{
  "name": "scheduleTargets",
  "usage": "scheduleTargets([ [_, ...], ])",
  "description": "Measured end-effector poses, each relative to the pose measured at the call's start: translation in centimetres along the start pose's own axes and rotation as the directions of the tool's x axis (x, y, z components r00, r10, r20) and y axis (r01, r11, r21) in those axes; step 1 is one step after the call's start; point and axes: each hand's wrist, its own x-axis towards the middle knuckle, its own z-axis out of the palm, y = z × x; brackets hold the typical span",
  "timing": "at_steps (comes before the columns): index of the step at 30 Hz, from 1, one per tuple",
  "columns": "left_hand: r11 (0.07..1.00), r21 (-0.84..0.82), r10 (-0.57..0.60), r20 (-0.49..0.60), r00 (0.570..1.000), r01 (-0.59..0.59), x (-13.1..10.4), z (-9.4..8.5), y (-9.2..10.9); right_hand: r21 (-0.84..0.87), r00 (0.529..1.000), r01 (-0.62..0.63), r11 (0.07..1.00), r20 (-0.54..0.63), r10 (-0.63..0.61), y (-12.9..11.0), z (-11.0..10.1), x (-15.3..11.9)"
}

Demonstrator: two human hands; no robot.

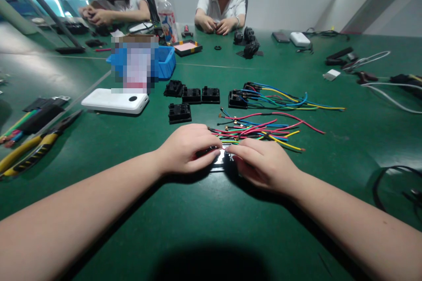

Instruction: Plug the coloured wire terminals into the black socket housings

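Note:
My left hand (193, 148) and my right hand (263, 161) meet at the middle of the green table (198, 215), fingertips close together. Between them is a small dark part with a shiny, light face (219, 163), mostly covered by the fingers. My left hand is closed around its left side, and the fingers of my right hand are pressed together at its right side. Just beyond the hands lies a bundle of red, blue, yellow and green wires (260, 131). Farther back, two black sockets (238, 99) have wires attached. Several black sockets without wires (180, 113) stand to the left of these.
At left are yellow-handled pliers (36, 153), a white power bank (115, 101) and a blue bin (166, 62). A black cable (376, 189) lies at right. Across the table sit two people (221, 9), one near a plastic bottle (167, 19).

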Motion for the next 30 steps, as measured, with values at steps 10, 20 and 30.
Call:
scheduleTargets([
  [10, 0.999, 0.009, 0.043, -0.024, 0.999, -0.043, -0.01, 0.01, -0.04, 0.097, 0.998, -0.05, 0.994, 0.046, 0.046, 0.12, 0.05, 0.08],
  [20, 0.996, -0.028, 0.084, -0.043, 0.996, -0.085, 0.0, 0.1, 0.05, 0.144, 0.998, -0.014, 0.989, 0.069, 0.004, 0.16, 0.06, 0.12],
  [30, 0.993, 0.038, 0.109, -0.042, 0.993, -0.108, 0.01, 0.13, 0.09, 0.172, 0.994, -0.023, 0.985, 0.113, 0.003, 0.11, 0.02, 0.15],
])
